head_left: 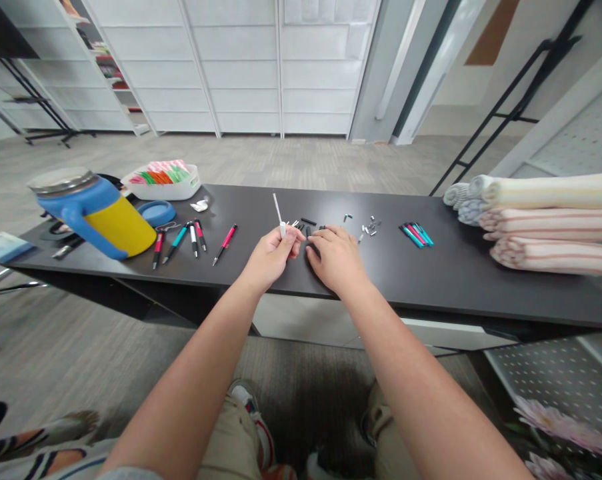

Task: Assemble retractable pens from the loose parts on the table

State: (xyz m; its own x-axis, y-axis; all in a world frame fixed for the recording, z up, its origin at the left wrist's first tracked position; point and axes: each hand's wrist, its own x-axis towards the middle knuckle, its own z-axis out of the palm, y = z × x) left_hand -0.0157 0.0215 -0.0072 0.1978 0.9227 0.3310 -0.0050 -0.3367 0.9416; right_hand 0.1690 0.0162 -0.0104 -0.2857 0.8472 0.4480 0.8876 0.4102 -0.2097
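My left hand (275, 250) is closed around a white pen barrel, with a thin white pen refill (277, 207) sticking up from it. Close beside it, my right hand (337, 250) reaches down to the tabletop, thumb apart from the curved fingers. Its fingertips are at small black pen grips (309, 231), partly hidden by the hand. Just beyond lies another black pen part (308, 221). Small silver and black pen pieces (371, 227) are scattered right of my right hand. Farther right are teal and pink pen barrels (417, 235) in a group.
Several pens (193, 239) lie left on the dark table (455, 280), near a blue and yellow mug (103, 217) and its blue lid (157, 213). A white basket (163, 189) holds colourful packets. Rolled striped cloths (555, 223) are stacked at the right end.
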